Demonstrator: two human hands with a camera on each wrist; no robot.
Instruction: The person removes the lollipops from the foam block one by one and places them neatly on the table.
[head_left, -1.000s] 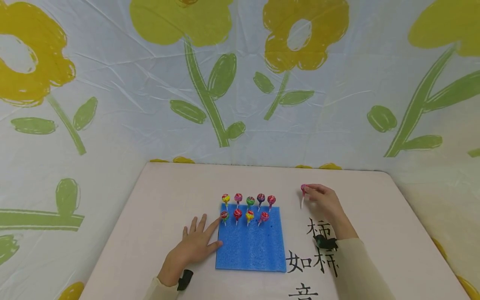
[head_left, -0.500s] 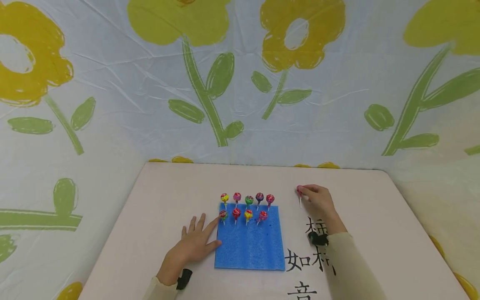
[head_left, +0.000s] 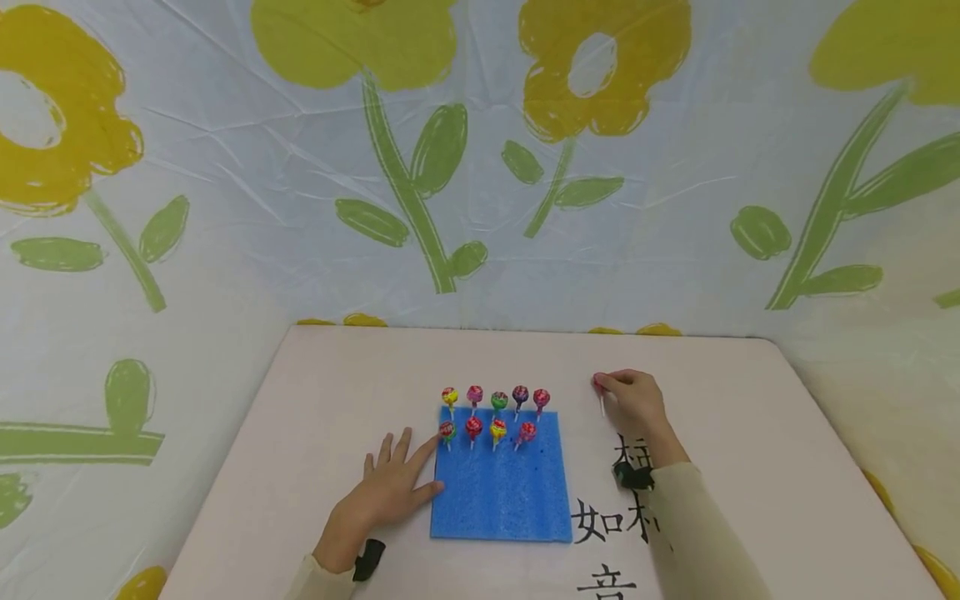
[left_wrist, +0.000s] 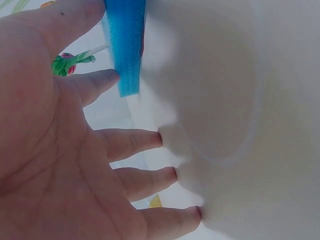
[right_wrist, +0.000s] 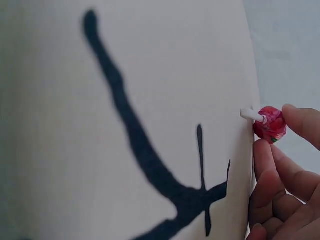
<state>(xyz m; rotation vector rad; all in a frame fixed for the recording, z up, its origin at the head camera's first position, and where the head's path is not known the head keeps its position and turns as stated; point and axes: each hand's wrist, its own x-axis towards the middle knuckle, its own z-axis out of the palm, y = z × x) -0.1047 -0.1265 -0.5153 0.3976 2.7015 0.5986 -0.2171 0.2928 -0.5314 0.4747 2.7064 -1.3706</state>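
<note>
While upright, lollipop (right_wrist: 271, 124) in right hand (head_left: 639, 403)

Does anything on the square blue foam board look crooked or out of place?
Yes, slightly: at the right end of the near row, a round pink-red wrapped lollipop leans rightward, while the round yellow-and-red lollipop beside it stands straighter. Nothing else clearly stands out.

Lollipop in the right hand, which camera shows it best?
The right wrist view: the lollipop looks largest there, its red wrapper and white stick both plain. The head view shows it small, partly covered by the right hand. The left wrist view doesn't show that one.
</note>
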